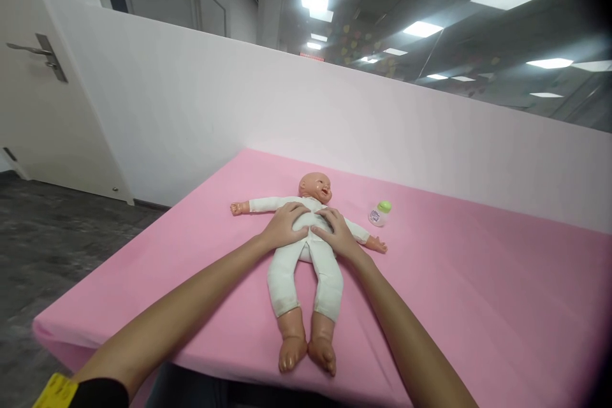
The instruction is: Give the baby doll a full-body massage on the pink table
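A baby doll [326, 268] with a cloth body in white lies on its back, its head toward the wall and its bare feet toward me. Its arms are stretched out to both sides. Flat on the left side of its belly rests my left hand [285, 226], open, with thumb and fingers apart. My right hand [338, 233] lies on the other side of the belly, also open, its fingers spread over the cloth. Both thumbs nearly meet at the middle. To the right of the doll, near its hand, a small clear bottle [377, 214] with a green cap is tipped over.
A pink cloth [459, 280] covers the table under the doll. Behind the table runs a low white wall [335, 115] with glass above it. At the left are a door [52, 108] and a dark floor [95, 223].
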Demonstrator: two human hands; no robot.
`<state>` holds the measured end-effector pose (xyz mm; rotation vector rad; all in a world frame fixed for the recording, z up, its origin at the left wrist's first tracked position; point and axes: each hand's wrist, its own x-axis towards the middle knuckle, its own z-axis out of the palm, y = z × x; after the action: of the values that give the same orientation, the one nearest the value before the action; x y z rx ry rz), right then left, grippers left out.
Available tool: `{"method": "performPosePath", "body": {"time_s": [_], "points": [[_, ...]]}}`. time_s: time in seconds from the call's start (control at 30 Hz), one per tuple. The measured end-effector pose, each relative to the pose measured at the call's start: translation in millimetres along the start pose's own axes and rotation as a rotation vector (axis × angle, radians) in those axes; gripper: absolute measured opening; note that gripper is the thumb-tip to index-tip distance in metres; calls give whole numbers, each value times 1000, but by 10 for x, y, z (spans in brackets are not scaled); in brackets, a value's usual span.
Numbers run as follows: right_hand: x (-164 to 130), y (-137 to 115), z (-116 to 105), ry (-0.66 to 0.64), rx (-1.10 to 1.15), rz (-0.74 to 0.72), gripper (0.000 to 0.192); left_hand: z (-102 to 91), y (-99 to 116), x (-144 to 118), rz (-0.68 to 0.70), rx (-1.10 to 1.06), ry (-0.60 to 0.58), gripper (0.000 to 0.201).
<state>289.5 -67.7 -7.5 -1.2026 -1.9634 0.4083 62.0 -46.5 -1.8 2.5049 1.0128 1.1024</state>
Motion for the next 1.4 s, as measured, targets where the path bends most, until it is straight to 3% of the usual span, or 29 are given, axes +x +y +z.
{"method": "performPosePath", "body": {"time_s": [0.1,0.23,0.37,0.5,0.63,1.0,1.1,1.3,1.4], "points": [[17,-28,34,73,-35,-6,28,-26,46,1,-26,7,21,39],[-14,-41,41,101,-20,-4,29,-23,46,-15,-21,-6,39,38],[-80,-29,-5,36,47,-26,61,7,-12,-29,14,-19,33,58],[-90,-16,-27,-8,57,59,88,24,-70,-21,-36,-56,-57,83],[-37,7,-1,6,56,89,79,21,-90,2,-65,-85,-76,70],[18,3,66,94,0,32,35,-15,25,31,-44,-78,81,30],[-24,13,56,90,40,2,37,-25,31,-6,-28,-42,93,32],[-97,63,24,45,91,-37,66,-30,-3,-46,5,3,42,54],[-69,37,21,55,70,-24,61,-24,-7,-21,-23,-20,-2,56]]}}
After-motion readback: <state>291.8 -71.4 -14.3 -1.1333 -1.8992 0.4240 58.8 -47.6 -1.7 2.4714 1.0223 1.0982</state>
